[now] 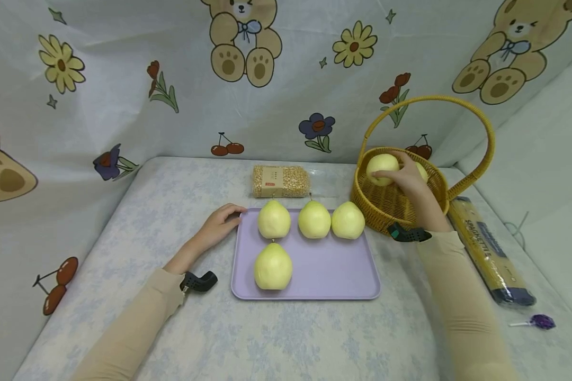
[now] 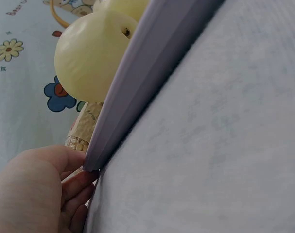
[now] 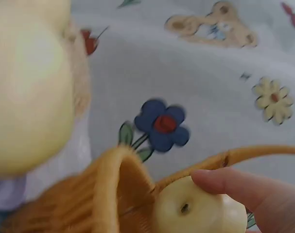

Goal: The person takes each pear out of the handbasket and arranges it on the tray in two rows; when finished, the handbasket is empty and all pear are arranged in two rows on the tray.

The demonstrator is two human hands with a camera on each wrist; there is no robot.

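In the head view, my right hand [image 1: 407, 177] grips a pale yellow pear [image 1: 382, 168] inside the yellow wicker basket [image 1: 378, 214]. My thumb lies across this pear [image 3: 186, 206] in the right wrist view. Another pear [image 1: 422, 172] is partly hidden behind that hand. My left hand [image 1: 220, 225] holds the back left corner of a lilac tray [image 1: 331, 270]; its fingertips pinch the rim in the left wrist view. Three pears stand along the tray's back edge, including a left one [image 1: 274, 219], with a single pear [image 1: 273, 267] in front of them.
Behind the tray lies a clear bag of yellow kernels [image 1: 286, 181]. A spaghetti pack [image 1: 488, 251] lies right of the basket, with a purple lollipop [image 1: 542, 321] nearer me. The basket's tall handle [image 1: 491, 143] arches above its rim. A printed cloth [image 1: 181, 132] hangs at the back.
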